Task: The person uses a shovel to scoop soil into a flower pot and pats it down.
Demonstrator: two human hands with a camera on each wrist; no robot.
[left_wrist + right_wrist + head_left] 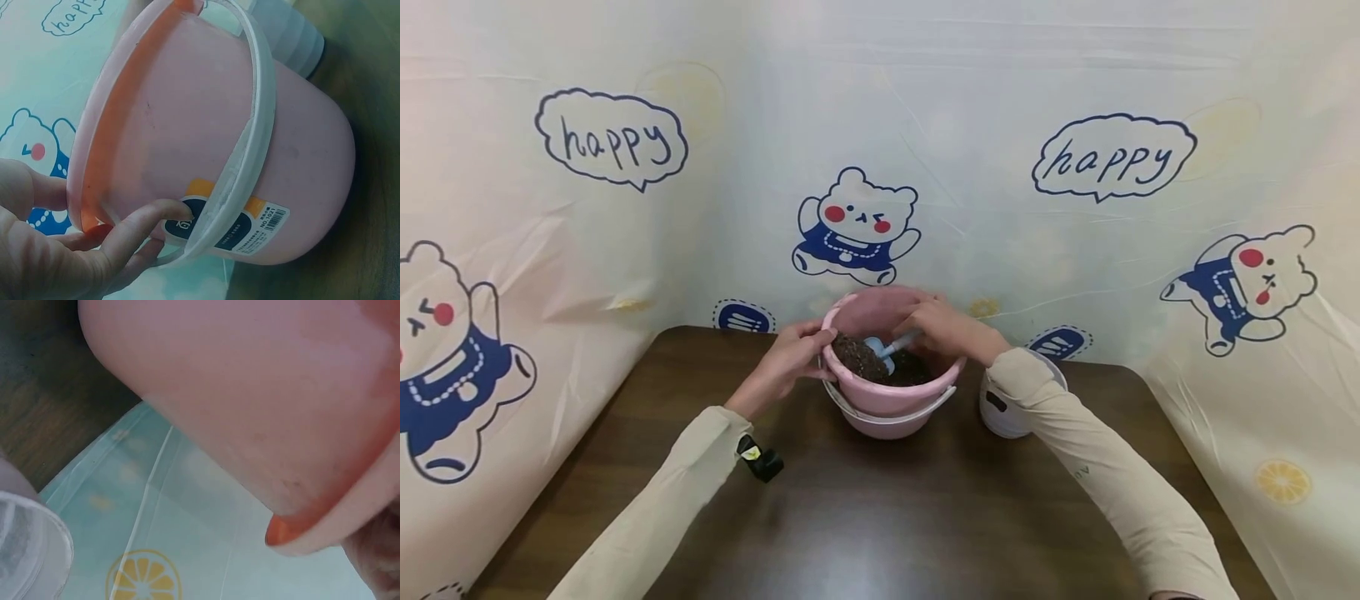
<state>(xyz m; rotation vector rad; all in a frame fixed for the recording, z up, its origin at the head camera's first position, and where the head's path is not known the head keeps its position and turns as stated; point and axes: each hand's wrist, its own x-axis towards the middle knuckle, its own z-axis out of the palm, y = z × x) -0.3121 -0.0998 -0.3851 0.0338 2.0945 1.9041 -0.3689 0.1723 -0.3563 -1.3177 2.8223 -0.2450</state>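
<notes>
A pink bucket (883,404) with dark soil (859,358) inside stands on the table, its white handle (264,75) hanging down the near side. At the bucket's left rim is my left hand (786,362), the thumb on one side of the lip and fingers curled under the other, pinching it. My right hand (942,327) reaches over the right rim and holds the light handle of a small blue shovel (878,346). The shovel's blade is against the soil; its lower part is hidden. In the right wrist view, the bucket's wall covers most of the right hand.
A whitish pot (1006,412) stands right of the bucket, partly behind my right forearm. The brown wooden table (850,517) reaches back to a printed cloth (977,125) that hangs behind and at both sides. A label (259,228) is stuck on the bucket.
</notes>
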